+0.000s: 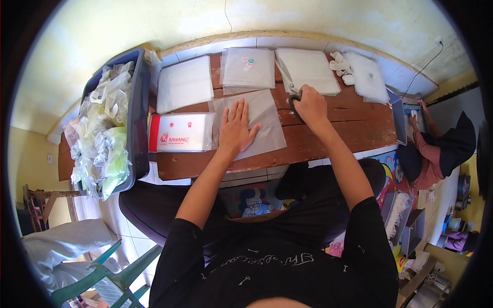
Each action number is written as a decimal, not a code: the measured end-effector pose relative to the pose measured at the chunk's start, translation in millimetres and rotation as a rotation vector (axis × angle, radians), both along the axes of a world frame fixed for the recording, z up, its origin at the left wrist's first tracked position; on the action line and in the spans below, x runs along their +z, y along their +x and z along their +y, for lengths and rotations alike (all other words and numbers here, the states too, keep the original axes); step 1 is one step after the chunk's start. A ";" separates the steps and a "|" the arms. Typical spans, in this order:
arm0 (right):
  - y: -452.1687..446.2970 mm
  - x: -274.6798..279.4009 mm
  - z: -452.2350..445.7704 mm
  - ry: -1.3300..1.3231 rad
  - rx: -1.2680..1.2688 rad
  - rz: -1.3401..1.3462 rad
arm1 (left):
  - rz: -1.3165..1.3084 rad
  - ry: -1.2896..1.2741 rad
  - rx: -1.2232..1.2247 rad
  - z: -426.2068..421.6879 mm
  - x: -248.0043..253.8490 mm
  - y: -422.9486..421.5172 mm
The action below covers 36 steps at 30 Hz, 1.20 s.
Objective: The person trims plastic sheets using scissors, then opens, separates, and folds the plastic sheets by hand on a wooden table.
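My left hand (236, 128) lies flat with fingers stretched over a clear plastic bag (267, 120) on the brown wooden table (354, 123). In my right hand (310, 106) is a pair of scissors (288, 84), its dark handles gripped and its blades pointing toward the back of the table. The blade tips reach over the edge of a stack of clear plastic sheets (308, 66). Left of my left hand sits a red and white pack marked BAWANG (179, 133).
A dark tub (138, 113) heaped with plastic bags (105, 123) stands at the left. Along the back lie plastic stacks (185, 82), one with small round labels (248, 62), and a white strap-like bundle (339, 64). Another person (431, 149) sits at the right beside a grey bin (397, 115).
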State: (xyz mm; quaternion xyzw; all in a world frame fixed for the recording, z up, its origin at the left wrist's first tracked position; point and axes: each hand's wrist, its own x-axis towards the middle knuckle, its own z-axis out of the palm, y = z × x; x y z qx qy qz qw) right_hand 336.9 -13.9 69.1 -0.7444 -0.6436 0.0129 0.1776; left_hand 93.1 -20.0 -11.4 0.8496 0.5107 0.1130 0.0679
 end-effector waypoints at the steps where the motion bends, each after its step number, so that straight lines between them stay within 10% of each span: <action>1: 0.7 -4.9 -5.8 -0.024 0.018 0.005 | -0.005 0.000 0.004 0.6 0.4 -0.3; 28: -2.3 21.6 -11.5 -0.366 0.272 -0.190 | -0.363 0.065 -0.364 -62.5 13.0 12.1; 36: -13.2 56.8 16.7 0.117 0.507 0.443 | -0.807 -0.202 -0.249 -35.5 70.7 4.5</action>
